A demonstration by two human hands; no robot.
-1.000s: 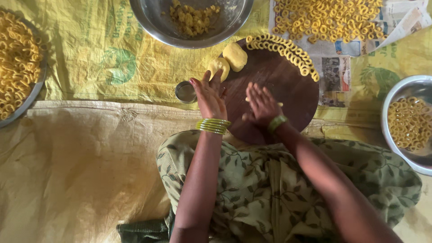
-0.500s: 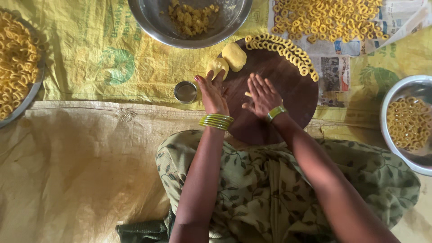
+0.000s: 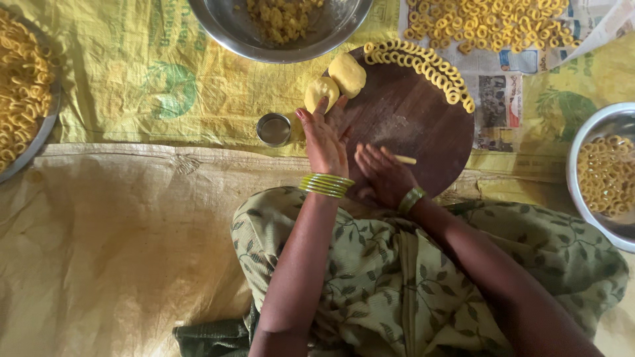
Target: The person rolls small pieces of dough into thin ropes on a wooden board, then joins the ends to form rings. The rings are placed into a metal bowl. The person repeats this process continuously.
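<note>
A: Let us go from the left. We see the tray of dough rings (image 3: 23, 99) at the left edge, then the yellow woven sack (image 3: 145, 73) under everything; it carries a green round emblem and faint green lettering. Below it lies a plain tan sack (image 3: 112, 258).

B: Next the small steel cup (image 3: 273, 129), and then our left hand (image 3: 324, 142). A second ago it lay flat on the board beside the cup. Now it has reached further up, the fingers open and stretched, and the fingertips touch the nearer dough ball (image 3: 321, 91). It grips nothing.

A: And our right hand (image 3: 383, 175)?

B: Before, it was spread flat, rolling on the round wooden board (image 3: 423, 125). Now it is pulled back toward us and half curled over a thin dough strip (image 3: 405, 159), whose end shows past the fingers. We cannot tell if it pinches the strip or only presses it. We judge that the rolling stroke is finishing, because the strip is already thin.

A: Further right, finished rings (image 3: 423, 63) line the far rim of the board. Under more rings lies a newspaper sheet (image 3: 499, 99) with small picture blocks in grey, blue and red. A steel bowl of rings (image 3: 605, 175) stands at the right edge.
</note>
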